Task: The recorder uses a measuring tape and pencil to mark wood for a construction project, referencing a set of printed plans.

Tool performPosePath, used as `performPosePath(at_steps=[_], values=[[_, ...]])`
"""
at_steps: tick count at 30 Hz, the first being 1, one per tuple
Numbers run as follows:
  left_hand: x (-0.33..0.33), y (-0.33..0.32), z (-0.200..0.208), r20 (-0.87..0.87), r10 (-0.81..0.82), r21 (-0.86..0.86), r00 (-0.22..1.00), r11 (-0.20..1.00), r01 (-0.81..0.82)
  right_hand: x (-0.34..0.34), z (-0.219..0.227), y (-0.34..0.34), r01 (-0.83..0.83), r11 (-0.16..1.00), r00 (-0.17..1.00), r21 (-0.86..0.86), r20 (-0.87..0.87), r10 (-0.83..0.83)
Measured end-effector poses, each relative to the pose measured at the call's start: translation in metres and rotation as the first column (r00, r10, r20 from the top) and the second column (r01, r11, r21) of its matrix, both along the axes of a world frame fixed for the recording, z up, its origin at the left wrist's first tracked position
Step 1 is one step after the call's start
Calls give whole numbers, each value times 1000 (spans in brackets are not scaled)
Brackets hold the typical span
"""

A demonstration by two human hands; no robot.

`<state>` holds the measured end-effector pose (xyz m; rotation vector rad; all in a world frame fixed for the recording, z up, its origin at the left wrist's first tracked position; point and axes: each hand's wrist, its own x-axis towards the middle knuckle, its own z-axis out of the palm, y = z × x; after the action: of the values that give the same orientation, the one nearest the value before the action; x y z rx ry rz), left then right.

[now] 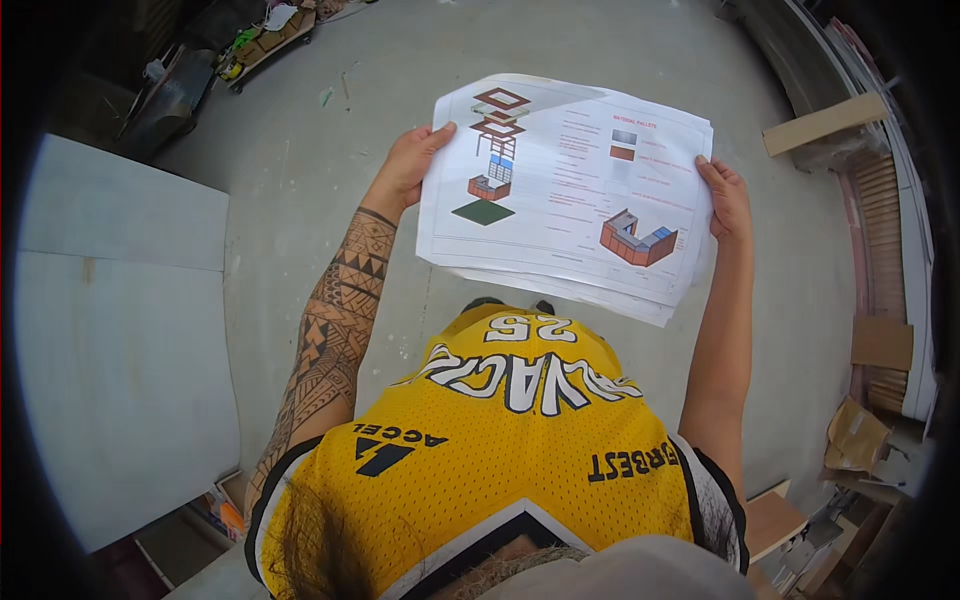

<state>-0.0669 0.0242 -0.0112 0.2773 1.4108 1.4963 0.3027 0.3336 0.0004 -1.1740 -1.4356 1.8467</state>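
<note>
Between my two hands I hold a stack of white plan sheets, spread out in front of me above the floor. The top sheet carries a coloured exploded drawing of a counter on its left, lines of red text in the middle and a small counter view at lower right. My left hand grips the left edge, thumb on top. My right hand pinches the right edge, its thumb also on the face of the paper. The other fingers are partly hidden. Lower sheets show along the bottom edge.
A large pale panel surface stands at my left. Far left, a low wheeled cart carries boxes. At the right are a wooden board, stacked slats and cardboard. Grey concrete floor lies beyond the sheets.
</note>
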Motion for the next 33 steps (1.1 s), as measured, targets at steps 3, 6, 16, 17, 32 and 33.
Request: performPosePath(at_steps=[3,6,16,17,32,33], values=[[-4,-9,22,59,-22,42,998,999,20,-9,7,-7,8,1000,999,-29,-52,-9],[6,-14,0,53,-105,14,993,994,105,-17,10,-5,-8,999,998,-32,-60,6],[22,-18,-18,-30,-147,12,989,989,147,5,-8,-2,14,980,997,199,-80,2],[20,-12,-15,11,-171,23,985,985,171,9,-1,-1,25,978,996,207,-89,-7],[35,-2,-8,3,56,181,998,982,-56,82,-12,-55,-127,984,980,-122,-166,106],[33,-5,-7,-6,97,194,995,976,-94,77,-12,-54,-121,985,982,-121,-158,101]])
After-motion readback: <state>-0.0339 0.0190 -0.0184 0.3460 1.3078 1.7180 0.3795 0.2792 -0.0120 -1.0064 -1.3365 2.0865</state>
